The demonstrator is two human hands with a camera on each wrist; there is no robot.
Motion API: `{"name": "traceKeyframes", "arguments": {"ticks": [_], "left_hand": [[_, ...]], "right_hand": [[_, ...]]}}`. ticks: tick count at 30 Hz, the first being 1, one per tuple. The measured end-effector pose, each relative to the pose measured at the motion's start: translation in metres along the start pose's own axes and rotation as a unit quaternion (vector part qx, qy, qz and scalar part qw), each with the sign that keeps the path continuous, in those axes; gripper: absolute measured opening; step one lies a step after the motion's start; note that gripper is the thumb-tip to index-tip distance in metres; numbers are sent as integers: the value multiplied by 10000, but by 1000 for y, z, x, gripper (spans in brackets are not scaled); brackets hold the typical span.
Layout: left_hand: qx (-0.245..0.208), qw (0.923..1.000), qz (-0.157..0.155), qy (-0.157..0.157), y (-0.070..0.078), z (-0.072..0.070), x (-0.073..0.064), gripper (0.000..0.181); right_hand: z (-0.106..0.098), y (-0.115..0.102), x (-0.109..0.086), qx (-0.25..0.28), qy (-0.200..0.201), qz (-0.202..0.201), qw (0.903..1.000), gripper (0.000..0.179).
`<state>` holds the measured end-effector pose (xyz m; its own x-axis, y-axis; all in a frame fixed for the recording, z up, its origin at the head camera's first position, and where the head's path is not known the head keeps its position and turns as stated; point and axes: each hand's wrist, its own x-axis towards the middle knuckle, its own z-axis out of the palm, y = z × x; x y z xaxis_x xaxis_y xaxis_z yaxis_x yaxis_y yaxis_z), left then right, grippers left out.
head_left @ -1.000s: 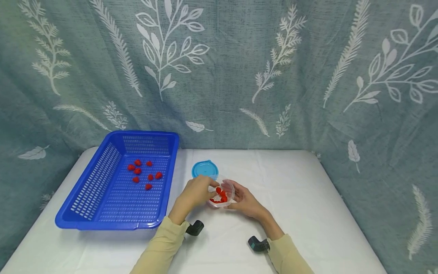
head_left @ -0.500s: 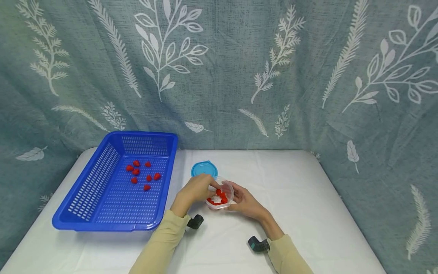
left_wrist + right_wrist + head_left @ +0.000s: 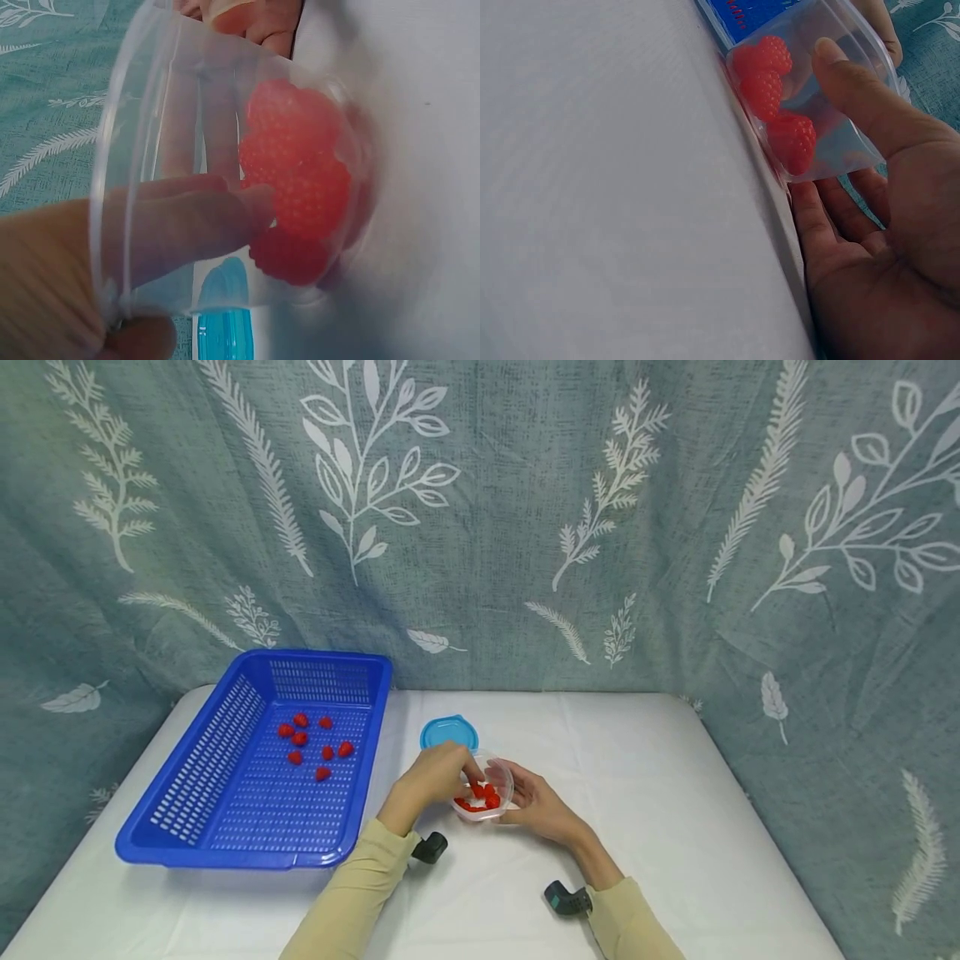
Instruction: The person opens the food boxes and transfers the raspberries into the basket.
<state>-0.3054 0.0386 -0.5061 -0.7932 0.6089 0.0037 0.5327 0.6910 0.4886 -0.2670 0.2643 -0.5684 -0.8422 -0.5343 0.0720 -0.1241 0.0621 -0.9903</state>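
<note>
A clear plastic container (image 3: 504, 781) stands on the white table, with several red raspberries (image 3: 296, 157) lying along its bottom. My left hand (image 3: 438, 774) reaches in over the rim. Its fairly straight fingers touch a raspberry, as the left wrist view shows; the thumb is partly hidden behind the rim. From the other side my right hand (image 3: 545, 806) holds the container (image 3: 847, 142), thumb along one wall and fingers around the other. A round blue lid (image 3: 448, 731) lies on the table just behind the left hand.
At the left stands a blue perforated basket (image 3: 247, 827) with several more raspberries (image 3: 299, 738) scattered towards its back. A leaf-patterned green cloth (image 3: 510, 635) hangs behind the white table (image 3: 622, 760).
My left hand's fingers have gone deeper into the container, and the raspberry near their tips sits lower, among the others. My right hand has stayed at the container's side.
</note>
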Motion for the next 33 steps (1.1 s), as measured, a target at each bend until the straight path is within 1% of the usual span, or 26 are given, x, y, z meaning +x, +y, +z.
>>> {"name": "traceKeyframes", "arguments": {"ticks": [3,9,17,23,28,33], "left_hand": [[1,10000,-44,-46,1,0,0,24],[-139,9998,-79,-78,1,2,3,21],[-308,9994,-59,-121,-2,1,1,17],[-461,9988,-45,-137,-4,1,2,16],[-906,9956,121,-198,-8,2,1,14],[-1325,9894,585,-119,-14,3,-2,14]], "right_hand": [[0,1,0,-28,31,1,10000,86],[-1,2,0,-158,84,19,9998,86],[-1,4,1,-107,52,-71,9999,86],[0,4,3,-89,79,-65,9999,86],[-2,6,4,-120,66,-84,9999,86],[-4,6,3,-167,79,-8,9998,85]]}}
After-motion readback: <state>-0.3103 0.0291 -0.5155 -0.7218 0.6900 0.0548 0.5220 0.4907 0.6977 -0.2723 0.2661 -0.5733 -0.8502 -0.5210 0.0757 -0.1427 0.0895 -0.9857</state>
